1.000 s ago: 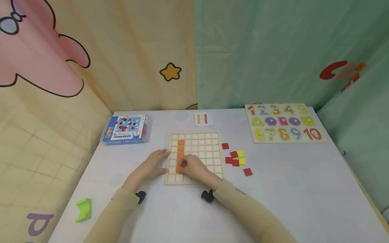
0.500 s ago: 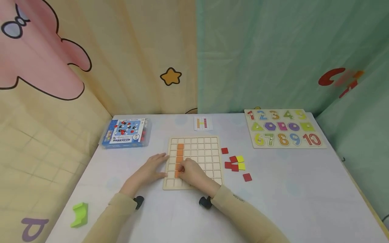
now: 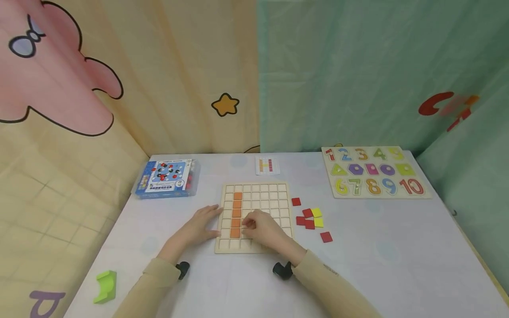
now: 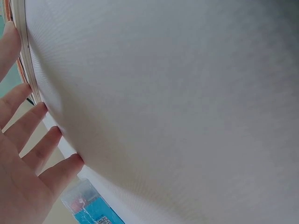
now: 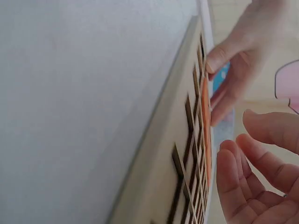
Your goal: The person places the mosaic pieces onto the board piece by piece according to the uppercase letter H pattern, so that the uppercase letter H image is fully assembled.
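Observation:
A wooden grid board (image 3: 256, 188) lies on the table, with a column of several orange square tiles (image 3: 236, 213) set in its second column from the left. My left hand (image 3: 199, 225) rests beside the board, thumb and fingertips spread along its left edge. Just right of the orange column, my right hand (image 3: 262, 227) hovers close over the board, fingers loosely bent. In the right wrist view the thumb and forefinger of that hand (image 5: 261, 168) stand apart with nothing between them. Red tiles (image 3: 326, 237) and yellow tiles (image 3: 316, 212) lie loose to the board's right.
Behind the board is a small pattern card (image 3: 267, 165). A boxed molecule set (image 3: 165, 179) stands at the back left, a number-and-shape puzzle board (image 3: 374, 172) at the back right. A green curved block (image 3: 106, 287) sits near the left front.
My right hand has drawn back to the right from the orange column, uncovering its lower tiles. My left hand stays at the board's edge. The head view has tilted slightly.

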Demonstrator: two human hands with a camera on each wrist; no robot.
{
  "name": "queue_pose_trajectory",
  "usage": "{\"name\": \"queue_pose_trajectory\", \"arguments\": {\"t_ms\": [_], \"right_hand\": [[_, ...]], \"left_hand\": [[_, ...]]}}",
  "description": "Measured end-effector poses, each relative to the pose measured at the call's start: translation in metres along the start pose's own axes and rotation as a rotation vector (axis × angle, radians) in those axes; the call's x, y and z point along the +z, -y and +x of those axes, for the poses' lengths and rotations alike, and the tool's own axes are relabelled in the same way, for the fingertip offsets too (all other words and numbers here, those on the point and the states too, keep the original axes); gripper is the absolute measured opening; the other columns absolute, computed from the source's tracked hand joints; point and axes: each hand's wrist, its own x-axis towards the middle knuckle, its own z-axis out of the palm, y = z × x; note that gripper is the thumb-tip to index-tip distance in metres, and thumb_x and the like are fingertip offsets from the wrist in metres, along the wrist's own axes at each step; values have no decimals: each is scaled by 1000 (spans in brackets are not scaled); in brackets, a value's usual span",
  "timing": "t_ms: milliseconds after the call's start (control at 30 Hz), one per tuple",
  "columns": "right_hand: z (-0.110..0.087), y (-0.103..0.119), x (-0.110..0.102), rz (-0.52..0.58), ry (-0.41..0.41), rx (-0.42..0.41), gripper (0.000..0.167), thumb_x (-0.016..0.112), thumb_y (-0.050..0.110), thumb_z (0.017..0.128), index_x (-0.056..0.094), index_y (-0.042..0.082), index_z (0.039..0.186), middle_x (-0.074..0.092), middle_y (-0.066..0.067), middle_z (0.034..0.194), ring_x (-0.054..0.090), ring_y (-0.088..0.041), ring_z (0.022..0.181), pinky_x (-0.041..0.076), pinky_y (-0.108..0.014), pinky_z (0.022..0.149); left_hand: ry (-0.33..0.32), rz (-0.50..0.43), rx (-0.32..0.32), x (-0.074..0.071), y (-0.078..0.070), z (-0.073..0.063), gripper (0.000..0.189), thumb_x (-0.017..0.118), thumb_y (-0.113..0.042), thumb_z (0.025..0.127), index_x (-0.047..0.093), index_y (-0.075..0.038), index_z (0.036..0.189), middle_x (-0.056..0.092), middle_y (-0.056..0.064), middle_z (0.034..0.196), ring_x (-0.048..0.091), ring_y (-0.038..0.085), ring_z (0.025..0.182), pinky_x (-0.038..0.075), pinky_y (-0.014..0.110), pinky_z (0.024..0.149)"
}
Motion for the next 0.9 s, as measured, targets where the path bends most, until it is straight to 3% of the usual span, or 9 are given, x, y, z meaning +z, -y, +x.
{"name": "queue_pose_trajectory", "arguments": {"t_ms": [167, 367, 467, 633, 900], "right_hand": [[-19, -24, -40, 86, -59, 68, 17, 74, 16, 87, 72, 10, 103, 67, 2, 95, 61, -13, 86, 55, -25, 74], [-34, -69, -87, 69, -153, 139, 22, 73, 15, 88, 70, 8, 108, 69, -3, 97, 63, -17, 89, 56, -27, 73], [-42, -92, -103, 55, -183, 213, 26, 73, 19, 89, 68, 9, 112, 69, -5, 102, 63, -20, 94, 59, -31, 78], [-51, -117, -123, 32, -199, 306, 33, 72, 25, 90, 65, 10, 119, 68, -9, 112, 62, -23, 102, 59, -39, 88], [-54, -128, -135, 1, -189, 294, 36, 71, 22, 90, 64, 7, 122, 68, -13, 117, 62, -28, 107, 58, -44, 92]], "left_hand": [[6, 8, -5, 1, -2, 0, 72, 74, -22, 87, 41, -5, 149, 33, 19, 158, 23, 45, 147, 24, 60, 119], [1, 18, -8, 1, -3, -1, 73, 75, -23, 87, 41, -6, 149, 32, 18, 158, 23, 45, 147, 25, 60, 119], [1, 19, -11, 1, -2, 0, 73, 75, -23, 87, 40, -6, 150, 32, 18, 158, 22, 45, 147, 25, 61, 119], [3, 17, -24, 1, -1, 1, 73, 75, -23, 87, 40, -7, 150, 31, 17, 159, 21, 43, 148, 25, 60, 119], [0, 21, -30, 2, 0, 1, 74, 75, -25, 87, 40, -9, 150, 31, 16, 159, 21, 42, 148, 26, 60, 119]]}}
